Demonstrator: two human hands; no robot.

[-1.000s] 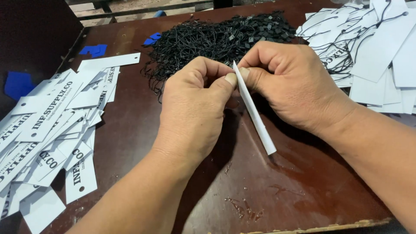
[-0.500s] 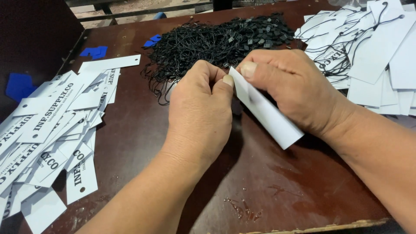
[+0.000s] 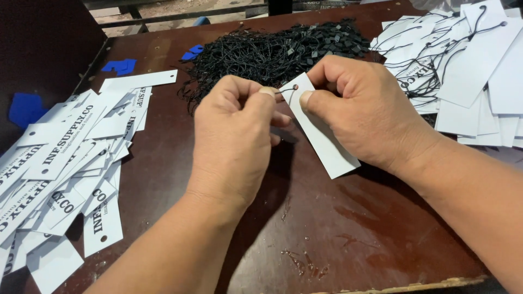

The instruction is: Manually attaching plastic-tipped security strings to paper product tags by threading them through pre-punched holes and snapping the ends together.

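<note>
Since a moment ago, you are turning the white paper tag (image 3: 321, 133) flat toward you, so its punched hole now faces up where earlier only its thin edge was showing; judging by this, the threading looks underway.

You are working over a dark brown table (image 3: 338, 239). A wide spread of white printed tags (image 3: 65, 169) is lying to your left, and a stack of tags already carrying black strings (image 3: 463, 71) is lying to your right. Beyond your hands, a heap of loose black strings (image 3: 278, 51) is resting on the table.

Your right hand (image 3: 370, 111) is pinching the tag's top corner between thumb and fingers. Your left hand (image 3: 234, 139) is closed, pinching a thin black string (image 3: 287, 93) whose end is meeting the hole, just beside your right thumb.
</note>
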